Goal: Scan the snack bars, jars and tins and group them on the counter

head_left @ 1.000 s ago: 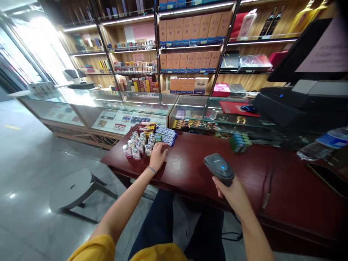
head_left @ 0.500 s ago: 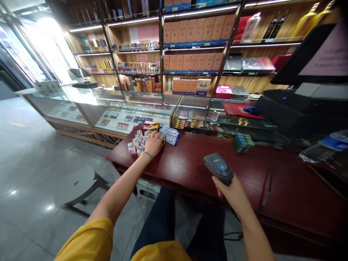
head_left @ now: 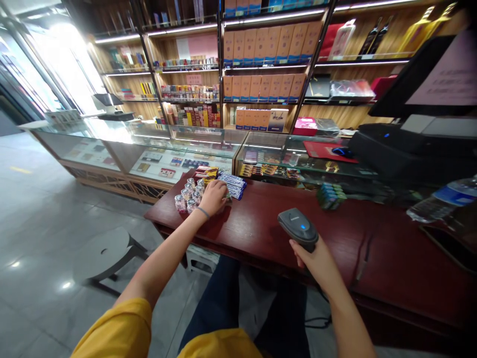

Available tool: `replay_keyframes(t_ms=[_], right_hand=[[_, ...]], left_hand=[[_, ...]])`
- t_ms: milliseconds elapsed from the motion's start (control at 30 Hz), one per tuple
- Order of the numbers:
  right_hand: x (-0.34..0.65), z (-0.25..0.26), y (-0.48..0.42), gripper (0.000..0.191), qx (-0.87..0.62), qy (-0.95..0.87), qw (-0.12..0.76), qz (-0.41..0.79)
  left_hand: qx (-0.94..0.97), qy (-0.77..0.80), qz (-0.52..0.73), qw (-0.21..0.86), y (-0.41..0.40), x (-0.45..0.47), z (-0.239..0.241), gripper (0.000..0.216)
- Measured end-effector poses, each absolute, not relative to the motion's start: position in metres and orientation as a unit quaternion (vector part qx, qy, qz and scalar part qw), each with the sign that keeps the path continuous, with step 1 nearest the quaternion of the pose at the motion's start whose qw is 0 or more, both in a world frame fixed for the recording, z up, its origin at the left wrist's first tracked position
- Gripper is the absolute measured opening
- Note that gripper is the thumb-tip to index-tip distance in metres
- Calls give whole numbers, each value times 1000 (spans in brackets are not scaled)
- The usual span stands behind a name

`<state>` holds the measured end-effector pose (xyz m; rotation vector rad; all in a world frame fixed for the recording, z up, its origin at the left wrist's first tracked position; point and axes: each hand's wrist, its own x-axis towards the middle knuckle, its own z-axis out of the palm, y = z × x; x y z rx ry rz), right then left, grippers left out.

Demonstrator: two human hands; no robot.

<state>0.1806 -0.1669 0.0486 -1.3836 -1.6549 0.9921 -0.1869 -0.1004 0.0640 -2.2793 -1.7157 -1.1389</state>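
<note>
My right hand [head_left: 316,259] grips a dark grey barcode scanner [head_left: 298,227] with a blue light, held just above the dark red wooden counter [head_left: 268,223]. My left hand [head_left: 213,197] reaches to the counter's far left corner and curls over small items there, beside a cluster of small clear jars [head_left: 188,194] and blue-and-white packets [head_left: 233,183]. What its fingers close on is hidden by the hand. A small green item shows at its fingertips.
A stack of green packs [head_left: 331,195] lies further right on the counter. A plastic water bottle [head_left: 439,201] and black register equipment [head_left: 395,149] sit at the right. Glass display cases [head_left: 179,149] and stocked shelves stand behind. A grey stool [head_left: 100,253] is on the floor at left.
My left hand moved forward from the counter edge beside the jars onto the items behind them and curled its fingers. The scanner hand barely shifted.
</note>
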Motion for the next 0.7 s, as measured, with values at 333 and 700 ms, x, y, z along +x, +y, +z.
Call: replay_keyframes(t_ms=[333, 700], right_hand=[[181, 51, -171, 47, -530, -648, 378, 397], [173, 55, -177, 40, -516, -662, 346, 419]], left_hand=[[-528, -391, -633, -409, -89, -138, 30, 36], [-342, -295, -698, -555, -80, -128, -6, 42]])
